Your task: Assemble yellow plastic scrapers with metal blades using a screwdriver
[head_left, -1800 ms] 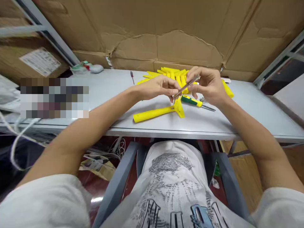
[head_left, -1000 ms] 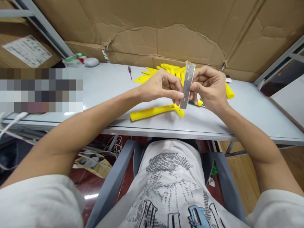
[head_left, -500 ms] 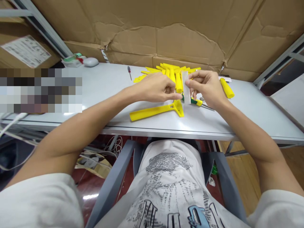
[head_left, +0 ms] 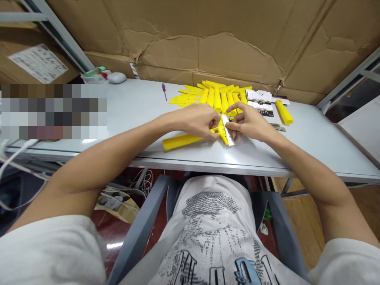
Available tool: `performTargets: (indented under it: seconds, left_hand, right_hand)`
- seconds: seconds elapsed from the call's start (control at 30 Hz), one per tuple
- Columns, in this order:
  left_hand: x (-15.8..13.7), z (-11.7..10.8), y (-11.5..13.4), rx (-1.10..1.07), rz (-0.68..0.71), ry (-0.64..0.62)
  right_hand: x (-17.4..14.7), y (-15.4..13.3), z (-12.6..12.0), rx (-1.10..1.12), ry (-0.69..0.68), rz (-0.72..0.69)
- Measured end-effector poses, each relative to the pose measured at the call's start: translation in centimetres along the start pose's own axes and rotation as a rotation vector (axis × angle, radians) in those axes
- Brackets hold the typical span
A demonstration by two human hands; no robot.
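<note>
A yellow scraper handle (head_left: pixel 181 141) lies on the table, its wide head toward the right. My left hand (head_left: pixel 202 120) is closed on it near the head, fingers curled and thumb low. A flat silvery blade strip (head_left: pixel 228 132) lies along the head's right edge. My right hand (head_left: pixel 247 122) pinches this strip between thumb and fingers. Whether the strip is fixed in the head I cannot tell. Just beyond my fingertips shows a small green and yellow bit of a screwdriver handle (head_left: pixel 230 118), mostly hidden by my right hand.
Behind my hands lie a pile of yellow handles (head_left: pixel 217 103) and flat yellow pieces (head_left: pixel 184 99). White and black cards (head_left: pixel 260 105), thin metal strips (head_left: pixel 278 127) and a single yellow handle (head_left: pixel 284 112) are to the right. A small screwdriver (head_left: pixel 164 92) and a mouse (head_left: pixel 116 77) lie left.
My right hand has brought the strip down from upright to the scraper's head. My left hand has lowered and taken hold of the handle near its head.
</note>
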State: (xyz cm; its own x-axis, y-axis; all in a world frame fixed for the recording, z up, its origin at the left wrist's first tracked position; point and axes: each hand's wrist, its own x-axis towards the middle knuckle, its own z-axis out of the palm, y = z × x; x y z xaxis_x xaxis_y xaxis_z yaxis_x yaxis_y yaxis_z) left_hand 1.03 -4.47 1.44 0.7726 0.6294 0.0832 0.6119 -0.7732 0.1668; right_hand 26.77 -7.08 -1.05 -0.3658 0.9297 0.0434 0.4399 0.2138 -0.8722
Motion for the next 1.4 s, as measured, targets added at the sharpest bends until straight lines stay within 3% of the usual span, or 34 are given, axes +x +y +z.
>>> performTargets:
  seconds: [0.4, 0.63, 0.93, 1.07, 1.2, 1.3, 1.4]
  left_hand:
    - [0.5, 1.1, -0.7, 0.063, 0.063, 0.288]
    - [0.0, 1.6, -0.5, 0.102, 0.088, 0.381]
    - [0.0, 2.9, -0.3, 0.267, 0.275, 0.458]
    - [0.2, 2.9, -1.6, 0.26, 0.3, 0.492]
    - [0.5, 2.6, -3.4, 0.17, 0.295, 0.55]
    - [0.8, 2.4, -4.3, 0.118, 0.285, 0.559]
    - [0.8, 2.3, -4.6, 0.077, 0.253, 0.563]
  right_hand:
    - [0.4, 0.0, -0.4, -0.01, 0.152, -0.005]
    - [1.2, 0.8, -1.3, 0.103, 0.121, -0.012]
    - [1.1, 0.0, -1.8, 0.102, 0.152, -0.012]
    - [0.8, -0.4, -2.5, -0.006, 0.168, -0.05]
    - [0.6, -0.7, -4.7, -0.461, 0.222, -0.124]
    - [0.6, -0.6, -5.6, -0.743, 0.06, -0.091]
    - [0.7, -0.3, -5.3, -0.792, -0.087, -0.07]
